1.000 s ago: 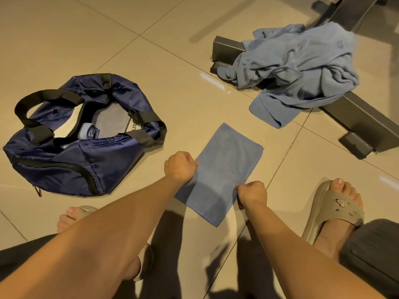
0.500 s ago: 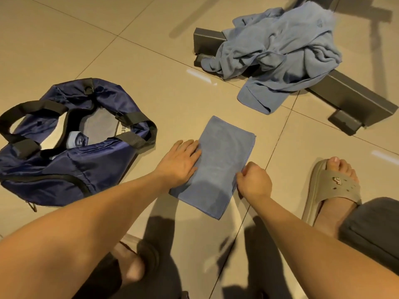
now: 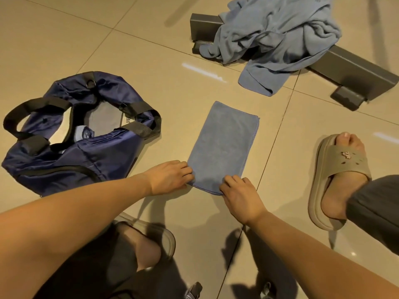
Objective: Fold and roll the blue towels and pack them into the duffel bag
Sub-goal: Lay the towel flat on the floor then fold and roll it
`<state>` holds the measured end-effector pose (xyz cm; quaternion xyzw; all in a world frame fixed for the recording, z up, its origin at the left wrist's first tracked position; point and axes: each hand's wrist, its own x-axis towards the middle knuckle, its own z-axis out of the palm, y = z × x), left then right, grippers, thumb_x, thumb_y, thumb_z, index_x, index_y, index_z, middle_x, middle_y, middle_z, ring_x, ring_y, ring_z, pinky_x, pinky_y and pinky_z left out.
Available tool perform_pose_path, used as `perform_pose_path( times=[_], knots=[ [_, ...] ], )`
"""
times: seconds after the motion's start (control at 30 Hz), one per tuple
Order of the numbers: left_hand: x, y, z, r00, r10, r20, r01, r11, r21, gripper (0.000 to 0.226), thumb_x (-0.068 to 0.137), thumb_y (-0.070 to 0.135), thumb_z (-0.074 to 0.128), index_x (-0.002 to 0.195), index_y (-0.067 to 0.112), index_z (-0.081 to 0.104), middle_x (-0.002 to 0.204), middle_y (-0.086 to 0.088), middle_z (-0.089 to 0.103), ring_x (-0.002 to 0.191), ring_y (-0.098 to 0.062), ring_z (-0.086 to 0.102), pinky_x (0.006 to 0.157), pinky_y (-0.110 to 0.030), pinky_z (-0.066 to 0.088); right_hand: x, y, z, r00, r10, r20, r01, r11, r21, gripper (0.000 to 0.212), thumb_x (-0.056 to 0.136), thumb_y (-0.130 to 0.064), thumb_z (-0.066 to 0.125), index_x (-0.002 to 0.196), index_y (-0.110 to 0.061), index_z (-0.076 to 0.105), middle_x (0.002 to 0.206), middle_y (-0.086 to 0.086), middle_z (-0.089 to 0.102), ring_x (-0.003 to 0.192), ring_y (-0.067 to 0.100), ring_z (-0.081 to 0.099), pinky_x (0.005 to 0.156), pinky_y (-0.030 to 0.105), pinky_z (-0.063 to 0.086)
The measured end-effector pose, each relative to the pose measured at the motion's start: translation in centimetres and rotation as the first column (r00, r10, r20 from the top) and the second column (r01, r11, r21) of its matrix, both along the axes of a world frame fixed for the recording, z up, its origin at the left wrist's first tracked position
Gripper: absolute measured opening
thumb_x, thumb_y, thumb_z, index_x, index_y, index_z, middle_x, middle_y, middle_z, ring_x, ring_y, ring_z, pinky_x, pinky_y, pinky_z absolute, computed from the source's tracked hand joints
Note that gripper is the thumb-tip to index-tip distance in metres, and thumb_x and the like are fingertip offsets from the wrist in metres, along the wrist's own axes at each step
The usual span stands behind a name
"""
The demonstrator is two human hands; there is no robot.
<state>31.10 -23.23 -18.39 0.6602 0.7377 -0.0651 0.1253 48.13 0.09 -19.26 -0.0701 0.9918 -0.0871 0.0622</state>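
Nearest, the left hand [image 3: 170, 178] and the right hand [image 3: 239, 195] are set at the two near corners of the folded towel [image 3: 222, 147], with fingertips bent onto the cloth. Whether the edge is pinched or only pressed cannot be told. The towel is laid flat on the floor [image 3: 151, 61] as a narrow strip running away from the person, just beside the duffel bag [image 3: 86, 160]. Rolling is judged to be the step in hand. The near edge should be turned over tightly and evenly at both corners, so that the roll is kept square, and slack should be pressed out as the roll is advanced. The bag's mouth is seen open, with a pale bundle [image 3: 83, 132] inside, so room is judged to be left beside it. Farthest, a heap of unfolded towels [image 3: 276, 39] is draped over a grey metal frame [image 3: 356, 72].
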Motion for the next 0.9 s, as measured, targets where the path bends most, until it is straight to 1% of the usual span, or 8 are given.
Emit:
perform_pose_path(
  times=[0.13,0.23,0.37,0.47,0.57,0.7,0.8,0.9],
  knots=[
    [0.2,0.9,0.1,0.997,0.077,0.008,-0.078,0.994,0.074,0.014,0.096,0.030,0.057,0.102,0.020,0.066,0.099,-0.002,0.063,0.089,-0.024,0.059,0.078,-0.035,0.050,-0.3,-0.5,0.1,0.995,-0.085,0.060,0.088,0.995,-0.040,0.012,0.077,-0.007,0.068,0.082,-0.018,0.063,0.085,0.003,0.055,0.077,0.028,0.055,0.065,0.036,0.040],
    [0.6,1.1,0.4,0.985,0.153,0.084,-0.163,0.980,0.117,0.027,0.090,0.042,0.059,0.098,0.017,0.067,0.096,-0.003,0.062,0.085,-0.025,0.057,0.073,-0.039,0.050,-0.9,0.2,0.4,0.973,-0.150,0.178,0.185,0.963,-0.196,0.003,0.085,-0.012,0.059,0.087,-0.012,0.060,0.092,0.005,0.057,0.084,0.029,0.053,0.070,0.037,0.039],
    [0.8,0.7,0.5,0.983,0.165,0.073,-0.173,0.979,0.109,0.040,0.084,0.058,0.062,0.101,0.021,0.067,0.100,0.000,0.061,0.088,-0.022,0.054,0.076,-0.037,0.044,-2.3,1.2,1.1,0.910,-0.203,0.361,0.327,0.888,-0.324,0.014,0.090,-0.021,0.057,0.089,-0.008,0.060,0.094,0.008,0.059,0.085,0.029,0.054,0.074,0.039,0.044],
    [1.0,1.0,0.2,0.978,0.190,0.086,-0.202,0.967,0.155,0.032,0.083,0.048,0.068,0.101,0.020,0.065,0.099,0.000,0.061,0.088,-0.023,0.054,0.076,-0.036,0.043,-3.3,1.9,1.3,0.872,-0.219,0.437,0.398,0.838,-0.374,0.011,0.091,-0.021,0.059,0.086,-0.011,0.058,0.086,0.006,0.063,0.081,0.030,0.058,0.071,0.039,0.047],
    [1.0,1.3,-0.2,0.956,0.259,0.136,-0.281,0.943,0.178,0.017,0.084,0.031,0.063,0.094,0.018,0.066,0.090,-0.002,0.060,0.082,-0.025,0.056,0.073,-0.036,0.043,-3.7,2.5,1.6,0.864,-0.229,0.448,0.424,0.810,-0.405,0.009,0.091,-0.020,0.061,0.086,-0.013,0.057,0.080,0.003,0.062,0.075,0.027,0.058,0.067,0.039,0.048],
    [0.2,1.7,0.1,0.909,0.377,0.179,-0.394,0.917,0.065,0.018,0.084,0.024,0.055,0.094,0.021,0.070,0.089,0.003,0.064,0.083,-0.022,0.057,0.077,-0.036,0.046,-3.8,2.5,1.7,0.880,-0.231,0.414,0.411,0.808,-0.422,0.006,0.088,-0.015,0.059,0.088,-0.016,0.053,0.074,0.000,0.057,0.071,0.027,0.055,0.066,0.041,0.049],
    [-0.7,2.2,0.9,0.798,0.505,0.329,-0.521,0.852,-0.046,0.022,0.091,0.027,0.050,0.097,0.023,0.071,0.093,0.006,0.069,0.086,-0.018,0.058,0.077,-0.038,0.049,-3.5,2.3,2.2,0.879,-0.215,0.427,0.402,0.815,-0.417,0.024,0.085,-0.031,0.065,0.102,-0.022,0.051,0.077,-0.003,0.058,0.071,0.024,0.056,0.067,0.037,0.049],
    [-1.9,2.7,1.1,0.714,0.570,0.407,-0.562,0.813,-0.154,0.016,0.095,0.028,0.056,0.099,0.024,0.071,0.090,0.006,0.069,0.081,-0.017,0.058,0.071,-0.037,0.047,-3.0,1.8,3.0,0.916,-0.153,0.370,0.255,0.936,-0.244,0.057,0.076,-0.060,0.071,0.116,-0.026,0.047,0.092,-0.002,0.061,0.081,0.023,0.058,0.071,0.036,0.049]
  ],
)
